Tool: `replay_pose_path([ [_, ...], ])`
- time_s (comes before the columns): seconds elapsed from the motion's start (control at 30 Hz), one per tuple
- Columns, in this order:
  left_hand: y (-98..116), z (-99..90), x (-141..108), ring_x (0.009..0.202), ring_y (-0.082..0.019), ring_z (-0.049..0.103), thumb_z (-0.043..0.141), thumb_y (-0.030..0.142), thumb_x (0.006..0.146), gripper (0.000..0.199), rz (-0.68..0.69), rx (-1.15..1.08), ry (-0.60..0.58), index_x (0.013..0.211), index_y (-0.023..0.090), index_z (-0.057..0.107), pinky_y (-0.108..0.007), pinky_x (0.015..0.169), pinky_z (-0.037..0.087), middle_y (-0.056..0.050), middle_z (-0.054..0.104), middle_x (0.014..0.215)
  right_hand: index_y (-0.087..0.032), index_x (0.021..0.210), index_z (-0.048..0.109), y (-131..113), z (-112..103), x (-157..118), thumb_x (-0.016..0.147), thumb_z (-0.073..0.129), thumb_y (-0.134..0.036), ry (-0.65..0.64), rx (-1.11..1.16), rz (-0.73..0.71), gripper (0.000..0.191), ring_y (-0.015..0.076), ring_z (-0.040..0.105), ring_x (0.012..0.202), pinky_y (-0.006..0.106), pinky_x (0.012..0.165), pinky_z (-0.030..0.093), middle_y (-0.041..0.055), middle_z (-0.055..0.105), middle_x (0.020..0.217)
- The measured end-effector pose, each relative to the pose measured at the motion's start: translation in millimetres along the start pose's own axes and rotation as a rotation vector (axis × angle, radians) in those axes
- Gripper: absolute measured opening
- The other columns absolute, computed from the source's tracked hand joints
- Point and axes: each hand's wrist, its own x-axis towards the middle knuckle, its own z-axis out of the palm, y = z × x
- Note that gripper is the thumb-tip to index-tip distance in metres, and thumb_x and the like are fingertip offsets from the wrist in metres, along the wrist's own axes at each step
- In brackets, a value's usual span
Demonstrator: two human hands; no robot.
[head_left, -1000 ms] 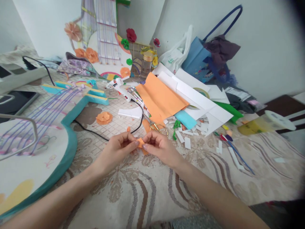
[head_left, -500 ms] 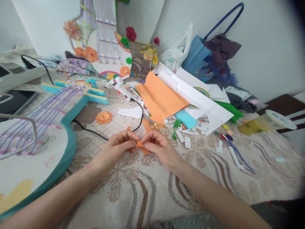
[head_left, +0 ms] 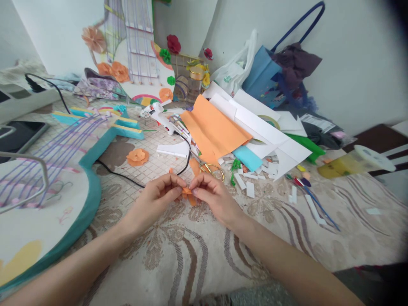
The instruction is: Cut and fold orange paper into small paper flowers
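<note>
Between my fingertips is a small orange paper piece [head_left: 186, 191], low over the patterned tablecloth. My left hand [head_left: 164, 189] pinches it from the left, thumb against fingers. From the right, my right hand [head_left: 210, 193] pinches the same piece, the two hands almost touching. Parts of the piece are hidden behind the fingers. Just beyond my hands are gold-handled scissors [head_left: 212, 171] and orange scraps. An orange paper flower [head_left: 137, 157] lies to the left, up from my left hand.
A teal-edged guitar-shaped craft [head_left: 92, 182] fills the left. A white glue gun [head_left: 161, 117] with a black cord, orange sheet [head_left: 215, 127], white sheets [head_left: 258, 123] and several scraps lie behind. A yellow-bottomed cup [head_left: 353, 163] lies at the right.
The whole view has shifted slightly. Both hands keep their pinch on the orange piece, and their fingers have moved only a little.
</note>
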Motion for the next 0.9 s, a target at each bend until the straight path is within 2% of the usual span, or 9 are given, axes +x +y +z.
replay_pose_path([
  [0.27, -0.6, 2.7, 2.3, 0.066, -0.01, 0.049, 0.053, 0.032, 0.083, 0.018, -0.042, -0.004, 0.024, 0.082, 0.015, 0.054, -0.022, 0.063, 0.04, 0.002, 0.054, 0.074, -0.019, 0.076, 0.056, -0.4, 2.1, -1.6, 0.076, 0.051, -0.011, -0.014, -0.131, -0.048, 0.008, 0.009, 0.047, 0.059, 0.021, 0.054, 0.038, -0.0028, 0.052, 0.069],
  [0.5, -5.3, 1.4, 1.4, 0.068, -0.01, 0.051, 0.057, 0.024, 0.08, 0.01, 0.023, -0.014, 0.035, 0.083, 0.015, 0.054, -0.023, 0.063, 0.042, 0.001, 0.055, 0.077, -0.019, 0.082, 0.054, -6.9, 3.7, -3.2, 0.08, 0.052, -0.019, -0.009, -0.138, -0.033, 0.003, 0.0098, 0.048, 0.061, 0.022, 0.054, 0.04, -0.002, 0.052, 0.072],
  [0.6, -6.4, 3.0, 0.3, 0.07, -0.011, 0.053, 0.057, 0.022, 0.08, 0.008, 0.078, -0.016, 0.04, 0.083, 0.015, 0.054, -0.023, 0.064, 0.043, 0.0, 0.056, 0.077, -0.018, 0.078, 0.052, -7.0, 2.9, -2.1, 0.082, 0.055, -0.029, -0.063, -0.122, 0.014, 0.012, 0.0098, 0.047, 0.059, 0.022, 0.053, 0.038, -0.0027, 0.05, 0.067],
  [0.7, -8.1, 5.1, 0.2, 0.072, -0.011, 0.054, 0.057, 0.021, 0.08, 0.007, 0.114, -0.026, 0.026, 0.085, 0.016, 0.054, -0.023, 0.066, 0.043, 0.0, 0.057, 0.077, -0.017, 0.072, 0.051, -4.0, 1.0, -0.6, 0.082, 0.057, -0.03, -0.093, -0.159, 0.018, 0.018, 0.0087, 0.044, 0.055, 0.022, 0.051, 0.035, -0.003, 0.049, 0.063],
  [0.9, -6.4, 4.1, 1.5, 0.067, -0.011, 0.053, 0.056, 0.025, 0.081, 0.012, 0.063, -0.039, 0.005, 0.088, 0.015, 0.055, -0.023, 0.062, 0.043, 0.001, 0.057, 0.076, -0.017, 0.072, 0.051, -0.2, -1.6, -0.2, 0.085, 0.054, -0.028, -0.118, -0.132, 0.005, 0.018, 0.0086, 0.044, 0.054, 0.022, 0.051, 0.034, -0.0036, 0.047, 0.061],
])
